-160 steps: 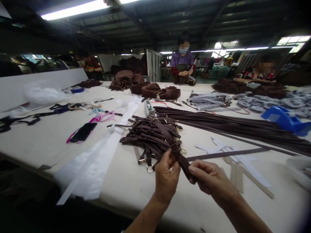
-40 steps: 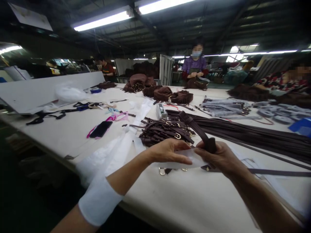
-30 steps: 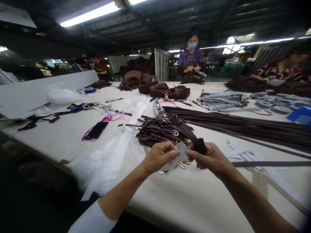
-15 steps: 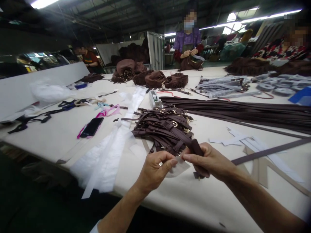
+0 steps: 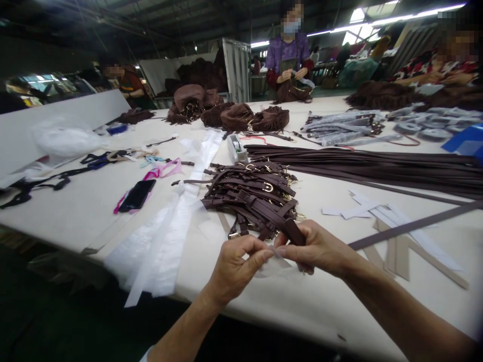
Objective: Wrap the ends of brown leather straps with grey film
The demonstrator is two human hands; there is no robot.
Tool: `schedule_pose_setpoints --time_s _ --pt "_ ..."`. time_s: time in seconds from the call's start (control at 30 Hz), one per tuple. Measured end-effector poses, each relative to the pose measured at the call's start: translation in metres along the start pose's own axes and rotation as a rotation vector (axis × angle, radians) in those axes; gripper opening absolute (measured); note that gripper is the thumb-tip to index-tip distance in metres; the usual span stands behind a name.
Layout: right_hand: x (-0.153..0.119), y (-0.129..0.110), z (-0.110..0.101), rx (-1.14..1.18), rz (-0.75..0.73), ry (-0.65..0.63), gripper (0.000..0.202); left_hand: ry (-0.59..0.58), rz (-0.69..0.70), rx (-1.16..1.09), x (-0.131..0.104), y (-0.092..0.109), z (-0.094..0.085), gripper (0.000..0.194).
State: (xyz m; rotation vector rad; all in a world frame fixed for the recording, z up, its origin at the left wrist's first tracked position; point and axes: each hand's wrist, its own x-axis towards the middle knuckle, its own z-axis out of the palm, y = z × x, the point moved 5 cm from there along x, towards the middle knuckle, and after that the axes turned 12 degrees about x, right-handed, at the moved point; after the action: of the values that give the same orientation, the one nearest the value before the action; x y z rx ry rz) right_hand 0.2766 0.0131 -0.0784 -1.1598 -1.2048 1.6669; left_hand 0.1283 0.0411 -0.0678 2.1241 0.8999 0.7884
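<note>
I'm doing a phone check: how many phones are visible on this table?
1: a black phone, left of the white plastic, beyond the left hand. Any under the strap pile would be hidden.

1 head-worn camera; faces forward, down; hands [image 5: 233,269] close, table [image 5: 90,206] beyond.

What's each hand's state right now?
Left hand: closed, pinching a thin translucent sheet.
Right hand: closed, holding a brown strap, also touching the sheet.
</note>
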Motion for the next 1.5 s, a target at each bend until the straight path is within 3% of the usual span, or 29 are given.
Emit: schedule_pose_setpoints --time_s 0.43,0.5,0.6,0.63,0.77,0.87,1.13,1.5 --pt "-0.003 0.002 0.000 -0.001 -0.021 0.001 0.032 0.008 0.094 0.117 -0.003 0.004 0.002 0.015" --pt "-0.001 0.004 0.000 0.033 -0.031 0.021 0.029 0.123 0.144 0.168 -0.007 0.008 -0.002 0.006" --pt "0.001 0.008 -0.001 0.080 -0.038 0.126 0.027 0.432 0.212 0.346 -0.018 0.017 -0.010 0.012" --pt "0.002 0.009 0.000 0.083 -0.037 0.148 0.026 0.459 0.197 0.395 -0.021 0.019 -0.010 0.012" --pt "0.004 0.011 0.009 0.068 -0.026 0.141 0.022 0.302 -0.031 0.399 -0.023 0.011 0.005 0.006" --pt "0.006 0.012 0.015 0.067 -0.014 0.116 0.016 0.353 -0.107 0.402 -0.024 0.007 0.007 0.007" --pt "0.010 0.018 0.021 0.050 0.024 0.118 0.013 0.447 -0.014 0.490 -0.024 0.009 0.004 0.010" --pt "0.011 0.026 0.019 0.093 0.046 0.112 0.016 0.392 0.068 0.501 -0.024 0.013 0.005 0.011"
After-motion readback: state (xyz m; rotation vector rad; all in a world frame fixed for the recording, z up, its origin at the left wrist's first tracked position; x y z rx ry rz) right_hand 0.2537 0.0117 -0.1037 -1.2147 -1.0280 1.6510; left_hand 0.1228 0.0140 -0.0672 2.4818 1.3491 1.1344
